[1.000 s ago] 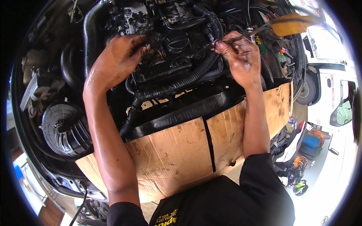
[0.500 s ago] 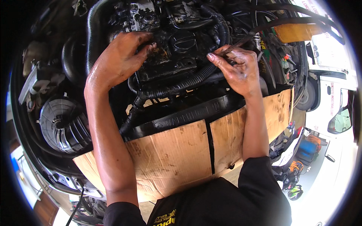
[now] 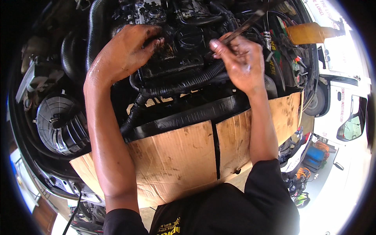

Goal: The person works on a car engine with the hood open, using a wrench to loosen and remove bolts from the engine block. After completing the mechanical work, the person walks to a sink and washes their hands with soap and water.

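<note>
In my right hand [image 3: 244, 58], thumb and fingers close on a narrow dark belt-like strip [image 3: 244, 28]. It slants up and to the right from my fingers, above the engine. My left hand [image 3: 127, 49] bends over the left side of the grimy black engine cover [image 3: 172, 70]. Its thumb stands apart from the blackened fingers, and nothing shows between them; some fingertips are hidden. Between my hands sits a round black oil filler cap [image 3: 190, 40]. A ribbed black conduit [image 3: 184, 86] runs across the front of the engine.
Stained cardboard [image 3: 176, 160] covers the car's front edge below my forearms. A round black air-filter housing [image 3: 60, 125] stands at left, beside a thick ribbed hose [image 3: 94, 35]. An amber bottle [image 3: 307, 33] lies at upper right. Beyond is a white vehicle [image 3: 348, 105].
The strip formed a long loop reaching to the upper right; now it looks shorter and points upward. My right hand moved slightly up and left. My left hand keeps its place at the engine.
</note>
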`<state>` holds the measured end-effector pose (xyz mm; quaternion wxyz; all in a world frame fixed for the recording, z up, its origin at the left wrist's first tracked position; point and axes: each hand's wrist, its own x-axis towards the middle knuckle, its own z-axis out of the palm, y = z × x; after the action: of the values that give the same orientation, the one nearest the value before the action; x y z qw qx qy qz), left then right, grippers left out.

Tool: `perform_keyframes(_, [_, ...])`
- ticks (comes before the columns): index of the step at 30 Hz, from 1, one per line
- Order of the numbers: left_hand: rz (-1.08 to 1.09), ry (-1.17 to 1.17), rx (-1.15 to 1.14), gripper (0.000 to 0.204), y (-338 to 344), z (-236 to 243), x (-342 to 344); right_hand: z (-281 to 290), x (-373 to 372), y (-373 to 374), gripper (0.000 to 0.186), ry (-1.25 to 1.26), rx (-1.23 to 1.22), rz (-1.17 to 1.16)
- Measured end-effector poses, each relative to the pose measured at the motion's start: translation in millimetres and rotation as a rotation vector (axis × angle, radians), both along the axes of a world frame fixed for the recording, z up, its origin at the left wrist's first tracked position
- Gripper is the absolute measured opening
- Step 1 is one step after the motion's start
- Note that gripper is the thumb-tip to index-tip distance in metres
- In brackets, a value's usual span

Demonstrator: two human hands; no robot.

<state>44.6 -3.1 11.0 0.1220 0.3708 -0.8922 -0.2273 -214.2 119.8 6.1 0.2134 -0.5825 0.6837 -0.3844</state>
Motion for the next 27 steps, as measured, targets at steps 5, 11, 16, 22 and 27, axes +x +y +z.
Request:
perform_keyframes(5, [0.016,0.023,0.076,0.034,2,4,-4,2,-13,-2,0.023,0.033,-0.115,-0.148])
perform_keyframes(11, [-0.032,0.314,-0.154,0.037,2,5,-10,7,19,-12,0.028,0.083,0.019,0.077])
perform_keyframes(16, [-0.048,0.483,-0.236,0.045,13,5,-32,17,8,-17,0.022,0.39,-0.058,-0.053])
perform_keyframes(22, [-0.05,0.509,-0.353,0.048,2,-10,-31,4,22,-16,0.025,0.515,-0.101,0.021])
perform_keyframes(27, [0.038,0.381,-0.288,0.043,5,6,-18,5,7,-15,0.026,0.649,-0.079,-0.152])
